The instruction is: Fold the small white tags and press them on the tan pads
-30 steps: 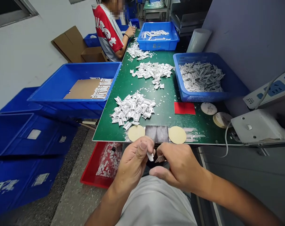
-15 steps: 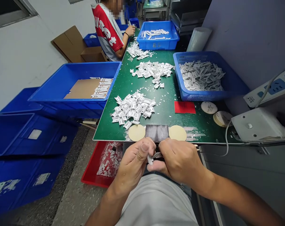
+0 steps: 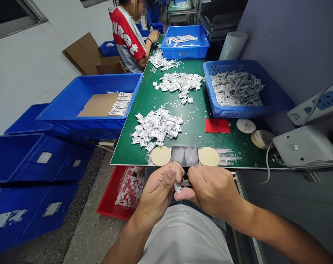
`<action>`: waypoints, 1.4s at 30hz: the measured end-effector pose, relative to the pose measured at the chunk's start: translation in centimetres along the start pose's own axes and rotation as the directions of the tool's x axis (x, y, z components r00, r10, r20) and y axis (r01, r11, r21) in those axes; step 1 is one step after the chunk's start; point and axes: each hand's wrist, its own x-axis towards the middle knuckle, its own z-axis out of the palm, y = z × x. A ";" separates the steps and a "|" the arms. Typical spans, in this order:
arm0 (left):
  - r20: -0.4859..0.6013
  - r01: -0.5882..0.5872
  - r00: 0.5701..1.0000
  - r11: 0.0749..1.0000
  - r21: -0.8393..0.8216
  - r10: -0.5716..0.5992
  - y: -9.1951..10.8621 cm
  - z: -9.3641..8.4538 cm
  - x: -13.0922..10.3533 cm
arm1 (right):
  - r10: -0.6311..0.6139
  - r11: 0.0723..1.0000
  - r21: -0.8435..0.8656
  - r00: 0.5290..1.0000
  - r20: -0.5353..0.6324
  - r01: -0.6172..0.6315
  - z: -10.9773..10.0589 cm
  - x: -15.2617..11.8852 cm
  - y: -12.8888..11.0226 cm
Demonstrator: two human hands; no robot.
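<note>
At the table's front edge my left hand (image 3: 161, 189) is closed, pinching a small white plastic part (image 3: 177, 188) between thumb and fingers. My right hand (image 3: 210, 187) is wrapped around a thin metal blade (image 3: 185, 182), whose handle is hidden in the fist. The blade lies close to the white part, and the right thumb is just below it. Just beyond both hands, dark abrasive pads (image 3: 184, 156) are fixed to the table edge between two pale round discs. A pile of similar white parts (image 3: 157, 128) lies on the green table behind the left disc.
Another pile (image 3: 181, 83) of white parts lies farther back. A blue basket (image 3: 235, 112) full of parts stands right, near a red square (image 3: 217, 125). Blue bins (image 3: 84, 121) stand left, and a red bin (image 3: 106, 205) with scraps is below. A co-worker (image 3: 128, 40) sits at the far left.
The whole view has shifted slightly. Both hands keep almost the same pose, with the white part and the blade still held close together.
</note>
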 end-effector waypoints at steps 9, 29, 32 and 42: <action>-0.041 0.024 0.999 1.000 0.016 -0.023 -0.1 0.0 -0.1 | -0.004 1.000 -0.019 1.000 0.023 0.004 -0.2 0.2 0.1; -0.050 0.013 0.999 1.000 0.002 -0.013 -0.2 0.1 0.2 | -0.031 0.999 -0.031 0.999 -0.028 0.030 -0.3 -0.2 0.1; -0.053 0.019 0.998 1.000 0.003 -0.019 -0.4 0.4 0.0 | -0.035 0.999 -0.013 0.998 -0.043 0.034 -0.1 -0.4 0.1; 0.026 -0.151 0.916 0.284 0.947 0.400 3.5 -6.0 10.3 | 0.210 0.549 0.683 0.871 0.445 -0.482 -0.7 -2.5 2.3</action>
